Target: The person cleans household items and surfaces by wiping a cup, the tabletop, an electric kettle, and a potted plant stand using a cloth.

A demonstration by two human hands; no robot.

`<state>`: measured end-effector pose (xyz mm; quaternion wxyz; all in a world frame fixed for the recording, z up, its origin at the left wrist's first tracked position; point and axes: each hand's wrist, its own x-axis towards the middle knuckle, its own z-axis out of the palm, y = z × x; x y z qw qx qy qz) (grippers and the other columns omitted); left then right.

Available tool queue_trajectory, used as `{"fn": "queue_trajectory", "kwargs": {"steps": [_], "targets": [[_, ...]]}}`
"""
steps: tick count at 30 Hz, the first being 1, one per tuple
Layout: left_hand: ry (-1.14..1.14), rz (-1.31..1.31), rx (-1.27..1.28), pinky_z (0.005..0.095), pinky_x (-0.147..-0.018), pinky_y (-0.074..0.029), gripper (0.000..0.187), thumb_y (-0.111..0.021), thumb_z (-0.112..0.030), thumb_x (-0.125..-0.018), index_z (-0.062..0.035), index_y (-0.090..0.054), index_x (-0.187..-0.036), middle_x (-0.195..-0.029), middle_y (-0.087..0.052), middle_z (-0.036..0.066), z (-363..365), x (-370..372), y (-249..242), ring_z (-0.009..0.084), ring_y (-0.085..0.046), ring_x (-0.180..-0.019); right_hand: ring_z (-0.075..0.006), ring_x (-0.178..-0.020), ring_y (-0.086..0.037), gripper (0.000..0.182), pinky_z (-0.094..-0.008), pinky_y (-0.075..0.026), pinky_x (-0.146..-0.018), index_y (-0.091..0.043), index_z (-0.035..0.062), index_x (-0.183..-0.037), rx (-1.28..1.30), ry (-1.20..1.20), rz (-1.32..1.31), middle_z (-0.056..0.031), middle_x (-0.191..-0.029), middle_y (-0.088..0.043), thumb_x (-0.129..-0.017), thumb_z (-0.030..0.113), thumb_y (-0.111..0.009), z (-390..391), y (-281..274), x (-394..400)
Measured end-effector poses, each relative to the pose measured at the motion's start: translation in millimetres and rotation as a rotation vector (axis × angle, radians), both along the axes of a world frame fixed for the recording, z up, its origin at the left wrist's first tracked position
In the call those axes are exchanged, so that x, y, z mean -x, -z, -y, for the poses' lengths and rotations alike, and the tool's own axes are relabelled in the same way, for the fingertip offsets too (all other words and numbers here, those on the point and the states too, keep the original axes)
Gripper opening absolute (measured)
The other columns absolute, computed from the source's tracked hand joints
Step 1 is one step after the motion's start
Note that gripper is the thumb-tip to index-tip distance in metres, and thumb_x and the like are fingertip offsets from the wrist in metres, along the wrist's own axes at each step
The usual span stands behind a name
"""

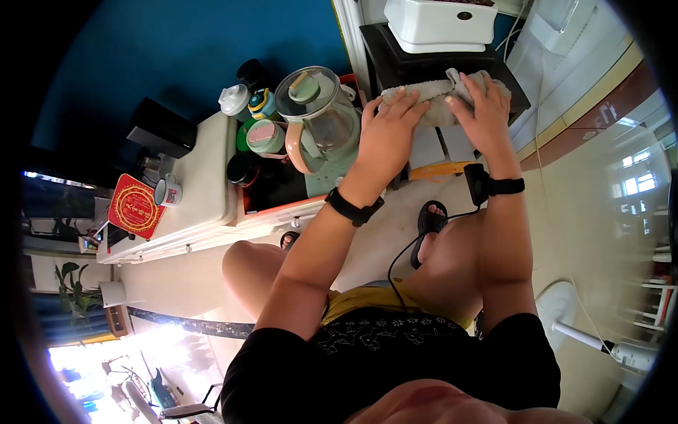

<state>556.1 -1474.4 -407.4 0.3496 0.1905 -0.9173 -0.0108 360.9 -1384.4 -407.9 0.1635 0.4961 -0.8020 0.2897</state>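
A grey cloth (436, 113) lies bunched along the front edge of a black stand (385, 53). My left hand (387, 138) grips the cloth's left end, its fingers bent over the fabric and pointing right. At the other end, my right hand (486, 116) presses on the cloth, fingers over it and thumb to the left. The palms and the underside of the cloth are hidden. Just behind the cloth, a white container (441, 28) sits on the stand.
Left of my hands, a glass kettle (328, 116) with a peach handle stands among lidded jars and cups on a tray. A mug (168, 191) and red tin (135, 206) sit further left on the white cabinet (205, 159). A white fan (565, 311) stands at right.
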Motion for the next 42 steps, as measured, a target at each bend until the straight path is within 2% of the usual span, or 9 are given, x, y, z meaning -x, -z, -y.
{"fn": "queue_trajectory", "kwargs": {"steps": [8,13,19,22,28,31,35,37,42], "targets": [[0.043,-0.074,-0.146,0.0404,-0.096,-0.033,0.042,-0.06,0.003,-0.082,-0.0172,-0.067,-0.118,-0.131,-0.062,0.003,-4.2,-13.3,-3.5,0.0195,-0.054,-0.127,-0.0425,-0.126,-0.045,0.063,-0.0491,-0.035,-0.108,-0.053,0.0225,-0.14,0.017,-0.359,0.008,-0.0241,-0.14,-0.048,-0.081,0.029,-0.075,-11.9,-20.4,-28.4],[0.051,-0.135,-0.201,0.0394,-0.093,-0.034,0.043,-0.059,0.009,-0.074,-0.0141,-0.069,-0.108,-0.124,-0.065,0.006,-3.1,-11.7,1.6,0.0197,-0.054,-0.127,-0.0344,-0.114,-0.056,0.053,-0.0398,-0.046,-0.097,-0.056,0.0144,-0.134,0.098,-0.591,0.248,-0.0155,-0.128,-0.059,-0.081,0.005,-0.06,-6.1,-28.7,-38.7],[0.053,-0.191,-0.214,0.0368,-0.091,-0.034,0.039,-0.056,0.011,-0.072,-0.0096,-0.068,-0.103,-0.121,-0.065,0.008,-2.3,-13.0,6.3,0.0217,-0.054,-0.128,-0.0321,-0.1,-0.062,0.044,-0.0371,-0.051,-0.086,-0.061,0.0067,-0.123,0.258,-0.714,0.44,-0.0148,-0.119,-0.063,-0.08,0.0,-0.051,5.9,-27.4,-43.1],[0.068,-0.188,-0.219,0.0388,-0.091,-0.04,0.037,-0.056,0.012,-0.071,-0.0071,-0.068,-0.101,-0.118,-0.066,0.011,3.1,-12.1,7.5,0.0249,-0.055,-0.126,-0.0289,-0.109,-0.061,0.045,-0.033,-0.047,-0.095,-0.059,0.0026,-0.124,0.207,-0.69,0.467,-0.0153,-0.121,-0.063,-0.082,-0.002,-0.044,7.7,-30.2,-45.7],[0.243,-0.24,-0.291,0.0419,-0.093,-0.048,0.033,-0.052,0.013,-0.071,-0.0013,-0.066,-0.097,-0.109,-0.066,0.017,13.8,-15.9,-13.8,0.0345,-0.06,-0.114,-0.0351,-0.097,-0.064,0.035,-0.04,-0.05,-0.086,-0.061,0.0054,-0.121,0.323,-0.331,0.441,-0.0164,-0.106,-0.068,-0.089,0.007,-0.045,11.8,-37.1,-60.1],[0.178,-0.258,-0.366,0.041,-0.091,-0.049,0.036,-0.05,0.013,-0.071,0.0003,-0.065,-0.101,-0.111,-0.064,0.019,23.2,-16.5,-30.6,0.0362,-0.061,-0.107,-0.0372,-0.104,-0.061,0.04,-0.0417,-0.05,-0.088,-0.056,0.0078,-0.128,0.319,-0.213,0.55,-0.0197,-0.116,-0.063,-0.089,0.006,-0.05,6.1,-50.2,-67.8],[-0.033,-0.287,-0.2,0.0425,-0.089,-0.047,0.038,-0.051,0.012,-0.072,-0.0023,-0.067,-0.103,-0.103,-0.057,0.017,43.5,-2.3,-43.7,0.037,-0.055,-0.1,-0.0418,-0.109,-0.057,0.047,-0.0446,-0.05,-0.09,-0.051,0.0105,-0.133,0.435,-0.239,0.34,-0.0233,-0.13,-0.052,-0.087,0.004,-0.056,6.6,-43.1,-87.4],[-0.116,-0.273,-0.052,0.0414,-0.088,-0.046,0.031,-0.054,0.008,-0.076,-0.0049,-0.071,-0.099,-0.101,-0.054,0.014,54.8,8.0,-47.8,0.0353,-0.051,-0.1,-0.0453,-0.111,-0.054,0.054,-0.0472,-0.049,-0.091,-0.049,0.011,-0.134,0.287,-0.24,0.227,-0.0252,-0.138,-0.043,-0.083,0.003,-0.063,4.4,-37.8,-103.4],[-0.207,-0.104,-0.003,0.0396,-0.081,-0.05,0.02,-0.059,-0.004,-0.081,-0.0123,-0.076,-0.09,-0.097,-0.055,0.012,90.3,25.4,-57.1,0.0324,-0.052,-0.098,-0.0466,-0.119,-0.051,0.061,-0.0484,-0.045,-0.098,-0.046,0.0088,-0.137,0.201,-0.439,0.217,-0.0254,-0.141,-0.04,-0.081,-0.002,-0.065,15.7,-30.0,-121.5]]}}
